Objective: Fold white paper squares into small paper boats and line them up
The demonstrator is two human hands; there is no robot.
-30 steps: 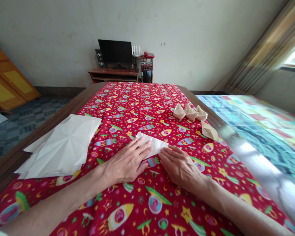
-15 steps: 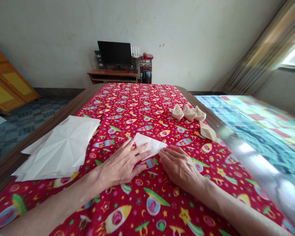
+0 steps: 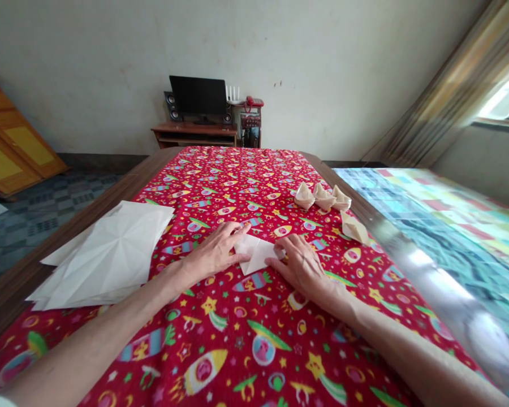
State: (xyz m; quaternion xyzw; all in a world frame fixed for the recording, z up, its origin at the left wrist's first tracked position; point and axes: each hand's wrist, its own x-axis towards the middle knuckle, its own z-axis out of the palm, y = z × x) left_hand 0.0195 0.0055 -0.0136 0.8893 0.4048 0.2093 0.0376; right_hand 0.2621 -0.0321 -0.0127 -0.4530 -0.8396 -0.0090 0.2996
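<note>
A folded piece of white paper (image 3: 258, 253) lies on the red patterned cloth (image 3: 254, 316) in front of me. My left hand (image 3: 220, 249) grips its left edge, thumb at the near side and fingers at the far side. At the right edge, my right hand (image 3: 299, 263) pinches the paper between thumb and curled fingers. To the left rests a stack of creased white paper sheets (image 3: 110, 254). Several folded paper shapes stand at the right: three in a row (image 3: 323, 196) and a flatter one (image 3: 354, 228) nearer to me.
The cloth covers a long table with a brown wooden edge (image 3: 138, 175). Beyond it stand a monitor (image 3: 198, 95) on a small desk and a red telephone (image 3: 253, 103). A bed with a patterned cover (image 3: 415, 220) is at the right, a wooden cabinet (image 3: 19, 135) at the left.
My left hand has gone from lying flat across the paper to gripping its left edge. My right hand's fingers have curled round the right edge. The view has shifted slightly.
</note>
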